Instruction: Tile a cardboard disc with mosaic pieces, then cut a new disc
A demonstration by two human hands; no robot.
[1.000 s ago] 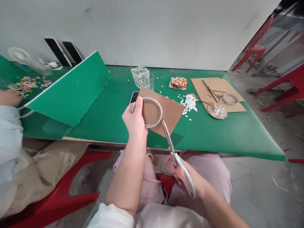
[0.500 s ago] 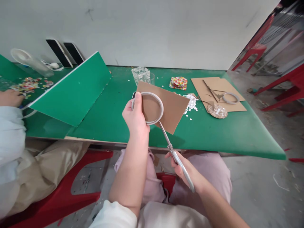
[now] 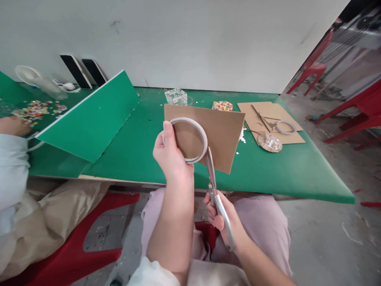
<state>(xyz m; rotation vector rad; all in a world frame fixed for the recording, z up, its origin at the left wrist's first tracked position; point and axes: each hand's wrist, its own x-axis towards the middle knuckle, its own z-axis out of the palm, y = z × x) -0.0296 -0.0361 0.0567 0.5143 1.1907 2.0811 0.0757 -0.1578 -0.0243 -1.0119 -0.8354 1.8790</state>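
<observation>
left hand (image 3: pixel 171 155) pins ring (image 3: pixel 186 119) to card (image 3: pixel 224 133) as a guide, right hand (image 3: pixel 222 217) gripping scissors (image 3: pixel 212 176), blades at its rim

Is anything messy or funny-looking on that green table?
Small white bits lie scattered on the green table, right of the cardboard sheet held in the left hand. A green board at the left sits tilted, one edge raised off the table. Colourful bits are strewn at the far left.
</observation>
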